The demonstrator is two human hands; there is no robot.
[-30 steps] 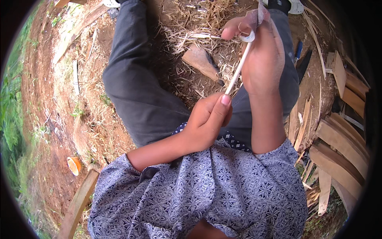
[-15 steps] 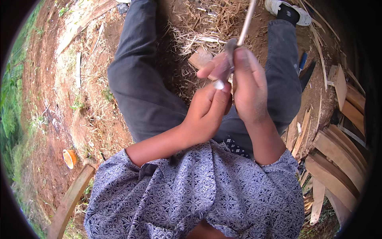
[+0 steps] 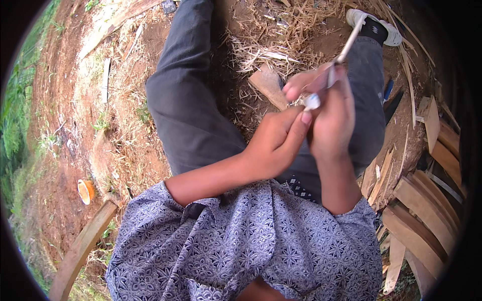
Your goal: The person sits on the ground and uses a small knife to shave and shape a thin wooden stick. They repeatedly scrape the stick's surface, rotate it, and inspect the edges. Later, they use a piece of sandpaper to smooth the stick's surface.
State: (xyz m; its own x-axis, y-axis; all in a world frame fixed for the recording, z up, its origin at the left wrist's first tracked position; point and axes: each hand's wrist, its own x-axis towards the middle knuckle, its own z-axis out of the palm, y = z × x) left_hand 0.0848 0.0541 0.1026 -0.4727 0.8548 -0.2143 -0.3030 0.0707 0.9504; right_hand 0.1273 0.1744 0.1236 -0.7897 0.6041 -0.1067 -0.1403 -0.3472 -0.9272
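Observation:
A thin pale wooden stick (image 3: pixel 350 42) slants up and to the right between my knees. My left hand (image 3: pixel 278 140) is closed, thumb and forefinger pinching near its lower end, which the fingers mostly hide. My right hand (image 3: pixel 335 120) wraps a folded brownish sheet (image 3: pixel 318 83), which looks like sandpaper, around the stick above the left hand. A small whitish-blue piece (image 3: pixel 312 102) shows between the two hands; blur hides what it is. Both hands almost touch.
A wood block (image 3: pixel 267 85) lies on the dirt beyond my hands, near pale shavings (image 3: pixel 266 52). Curved wooden boards (image 3: pixel 419 220) are piled at right, below a dark blade-like tool (image 3: pixel 393 105). An orange bowl-shaped thing (image 3: pixel 86 191) and a long board (image 3: pixel 83 251) lie at left.
Both hands have shifted right with the stick, which leans further to the right. The right hand has turned, and more of the whitish-blue piece shows. The whole view has moved slightly.

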